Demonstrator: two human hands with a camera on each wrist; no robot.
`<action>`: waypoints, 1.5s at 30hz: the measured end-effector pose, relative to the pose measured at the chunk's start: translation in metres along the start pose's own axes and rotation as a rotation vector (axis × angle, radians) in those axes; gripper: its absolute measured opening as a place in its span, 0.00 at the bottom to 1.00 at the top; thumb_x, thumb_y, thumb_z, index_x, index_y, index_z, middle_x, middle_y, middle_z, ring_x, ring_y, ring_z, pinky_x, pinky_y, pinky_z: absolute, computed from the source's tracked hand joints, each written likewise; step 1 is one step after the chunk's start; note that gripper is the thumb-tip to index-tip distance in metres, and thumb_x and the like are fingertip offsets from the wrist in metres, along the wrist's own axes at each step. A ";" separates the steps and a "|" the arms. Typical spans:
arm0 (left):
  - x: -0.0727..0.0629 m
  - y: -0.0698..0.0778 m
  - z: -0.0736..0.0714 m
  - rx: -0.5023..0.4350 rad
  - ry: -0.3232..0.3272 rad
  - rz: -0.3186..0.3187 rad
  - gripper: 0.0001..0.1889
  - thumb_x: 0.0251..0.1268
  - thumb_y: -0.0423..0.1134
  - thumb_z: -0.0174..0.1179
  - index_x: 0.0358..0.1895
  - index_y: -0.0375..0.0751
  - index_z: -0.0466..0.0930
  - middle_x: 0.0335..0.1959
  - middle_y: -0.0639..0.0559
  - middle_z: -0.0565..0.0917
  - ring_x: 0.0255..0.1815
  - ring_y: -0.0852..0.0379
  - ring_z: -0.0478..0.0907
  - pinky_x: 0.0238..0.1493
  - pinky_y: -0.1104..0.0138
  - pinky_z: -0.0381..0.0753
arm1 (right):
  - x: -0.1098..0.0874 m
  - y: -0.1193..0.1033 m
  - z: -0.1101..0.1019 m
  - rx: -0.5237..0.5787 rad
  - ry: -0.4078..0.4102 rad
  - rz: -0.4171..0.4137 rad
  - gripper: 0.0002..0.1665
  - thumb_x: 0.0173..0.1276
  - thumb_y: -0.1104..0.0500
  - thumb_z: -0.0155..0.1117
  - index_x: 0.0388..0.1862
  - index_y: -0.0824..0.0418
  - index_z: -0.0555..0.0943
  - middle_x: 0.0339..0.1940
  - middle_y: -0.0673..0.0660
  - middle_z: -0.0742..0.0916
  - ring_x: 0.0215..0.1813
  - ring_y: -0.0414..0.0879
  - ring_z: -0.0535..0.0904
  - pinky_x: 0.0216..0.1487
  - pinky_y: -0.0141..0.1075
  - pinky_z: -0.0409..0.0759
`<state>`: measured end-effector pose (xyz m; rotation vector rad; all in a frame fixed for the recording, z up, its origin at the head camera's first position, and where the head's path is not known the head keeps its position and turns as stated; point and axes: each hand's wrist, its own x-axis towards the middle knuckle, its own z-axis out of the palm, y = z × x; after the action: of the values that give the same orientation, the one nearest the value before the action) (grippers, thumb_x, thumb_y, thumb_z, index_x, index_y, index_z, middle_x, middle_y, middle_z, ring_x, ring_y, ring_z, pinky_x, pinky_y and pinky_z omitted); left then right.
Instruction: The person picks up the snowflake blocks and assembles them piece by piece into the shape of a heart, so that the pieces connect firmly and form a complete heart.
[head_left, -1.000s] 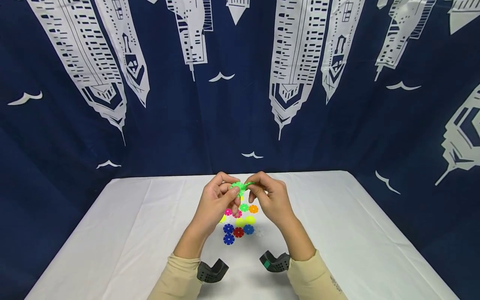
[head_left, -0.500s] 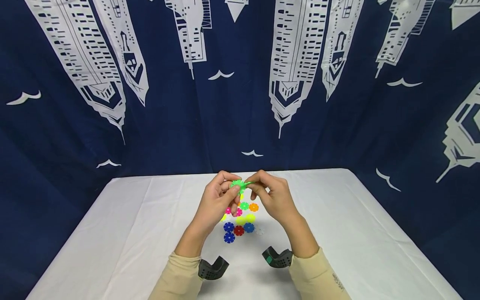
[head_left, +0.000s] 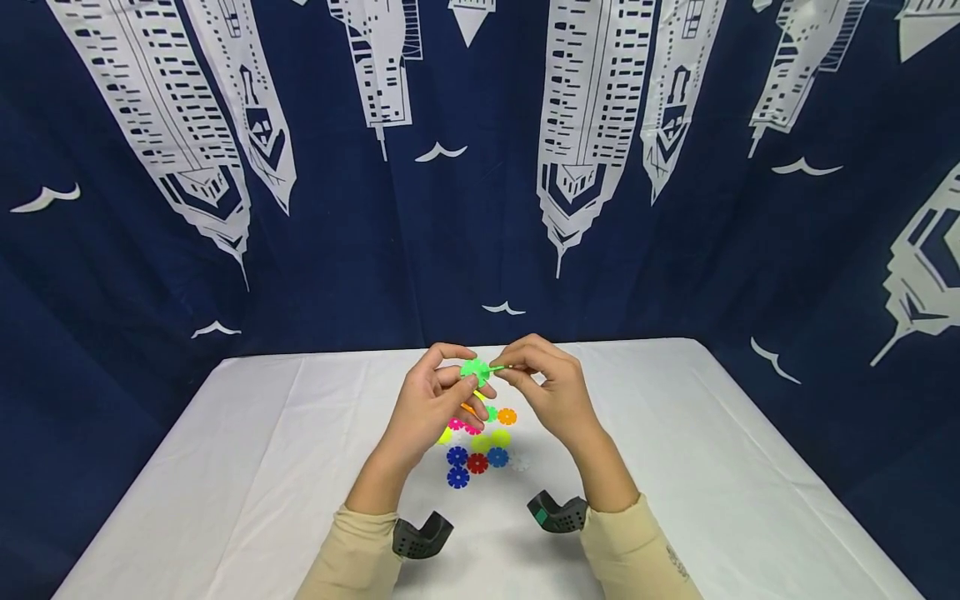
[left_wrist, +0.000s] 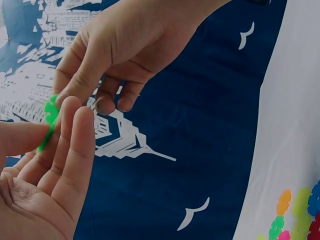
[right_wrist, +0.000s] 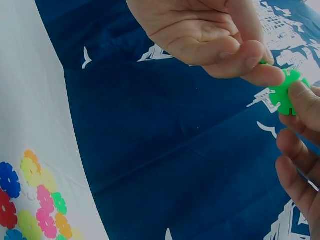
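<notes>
Head view: one bright green notched plastic-looking disc (head_left: 475, 372), broad face toward me, is pinched by thumb and fingers of my left hand (head_left: 431, 398). A second green disc (head_left: 497, 368), seen edge-on, is pinched in my right hand (head_left: 550, 385). Both are held above the table, set crosswise and meeting at their rims; whether the notches interlock I cannot tell. In my judgement, gripping the outer sides leaves the joint unobstructed. My hands are close together. Below, loose multicoloured notched discs (head_left: 477, 463) lie flat on the white cloth-covered table (head_left: 300, 467), presumably spread so each colour shows. Behind hangs a navy curtain (head_left: 405, 250) printed with white buildings.
</notes>
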<state>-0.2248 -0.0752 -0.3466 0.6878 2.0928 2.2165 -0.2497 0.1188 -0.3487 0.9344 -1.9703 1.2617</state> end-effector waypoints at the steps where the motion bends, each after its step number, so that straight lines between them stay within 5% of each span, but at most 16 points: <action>1: 0.000 0.000 0.000 0.002 0.001 -0.003 0.15 0.74 0.31 0.54 0.59 0.39 0.67 0.41 0.31 0.86 0.24 0.55 0.85 0.33 0.59 0.89 | 0.000 0.000 0.000 0.002 0.002 -0.003 0.07 0.59 0.70 0.73 0.33 0.60 0.87 0.34 0.53 0.88 0.36 0.40 0.81 0.39 0.24 0.82; 17: 0.001 -0.003 0.003 -0.013 0.047 0.039 0.13 0.74 0.29 0.54 0.57 0.35 0.69 0.33 0.33 0.85 0.21 0.57 0.84 0.33 0.64 0.88 | -0.001 0.005 0.010 0.079 0.055 -0.006 0.08 0.57 0.73 0.73 0.32 0.62 0.87 0.28 0.54 0.85 0.27 0.41 0.78 0.31 0.26 0.80; 23: 0.003 -0.006 0.001 0.025 0.101 0.001 0.13 0.74 0.32 0.55 0.58 0.41 0.70 0.35 0.35 0.86 0.24 0.54 0.85 0.37 0.59 0.89 | -0.004 0.017 0.008 -0.063 -0.084 0.171 0.11 0.61 0.65 0.73 0.43 0.57 0.85 0.37 0.52 0.87 0.36 0.42 0.80 0.40 0.34 0.84; 34: 0.001 -0.005 -0.004 0.045 0.131 0.000 0.14 0.74 0.32 0.54 0.59 0.41 0.68 0.36 0.35 0.86 0.23 0.51 0.86 0.37 0.56 0.89 | -0.037 0.087 0.025 -0.322 -0.303 0.614 0.15 0.62 0.57 0.74 0.49 0.54 0.85 0.43 0.53 0.86 0.37 0.44 0.76 0.39 0.33 0.75; 39: 0.001 -0.005 -0.004 0.040 0.124 0.002 0.14 0.74 0.31 0.54 0.58 0.43 0.69 0.35 0.35 0.86 0.22 0.52 0.85 0.35 0.56 0.89 | -0.051 0.102 0.028 -0.363 -0.427 0.660 0.22 0.62 0.56 0.74 0.55 0.55 0.83 0.45 0.55 0.83 0.36 0.44 0.73 0.38 0.35 0.72; 45: 0.001 -0.005 -0.004 0.056 0.115 0.022 0.14 0.74 0.31 0.54 0.58 0.43 0.70 0.36 0.33 0.86 0.21 0.54 0.84 0.35 0.56 0.89 | -0.063 0.111 0.033 -0.379 -0.422 0.664 0.21 0.61 0.56 0.74 0.54 0.54 0.85 0.43 0.54 0.83 0.36 0.43 0.72 0.39 0.34 0.70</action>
<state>-0.2281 -0.0784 -0.3510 0.6024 2.2191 2.2684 -0.3089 0.1354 -0.4654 0.3739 -2.8812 0.9878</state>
